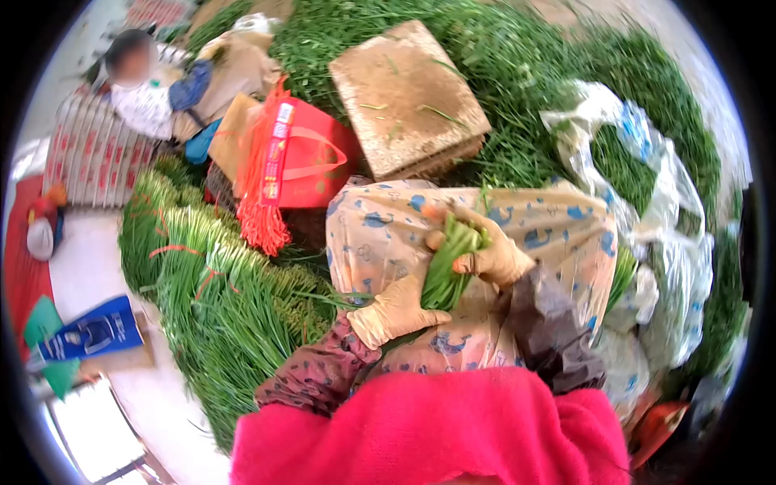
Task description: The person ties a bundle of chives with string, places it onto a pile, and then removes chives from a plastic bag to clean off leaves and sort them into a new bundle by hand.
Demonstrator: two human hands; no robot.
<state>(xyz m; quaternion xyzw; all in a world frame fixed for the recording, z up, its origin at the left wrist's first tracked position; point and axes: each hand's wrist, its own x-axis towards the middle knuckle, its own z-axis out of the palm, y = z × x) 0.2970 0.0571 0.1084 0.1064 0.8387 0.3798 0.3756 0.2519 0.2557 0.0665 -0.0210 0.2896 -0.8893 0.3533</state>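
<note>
My right hand [495, 257], in a pale glove with bare fingertips, is wrapped round a small bunch of green stalks [446, 273] above my lap. My left hand [396, 314], gloved too, lies at the lower end of the bunch, its thumb and fingers apart; part of its fingers is hidden. Under both hands a beige cloth with blue whale prints [380, 234] covers my lap. Tied bundles of long green stalks [218, 299] are piled at the left, close to my left hand.
A worn wooden block [408, 97] stands ahead, beside a red bag [311, 158] with red ties [263, 212]. Loose greens [517, 81] lie behind, with clear plastic [679, 259] at the right. Another person [145, 101] sits at the upper left.
</note>
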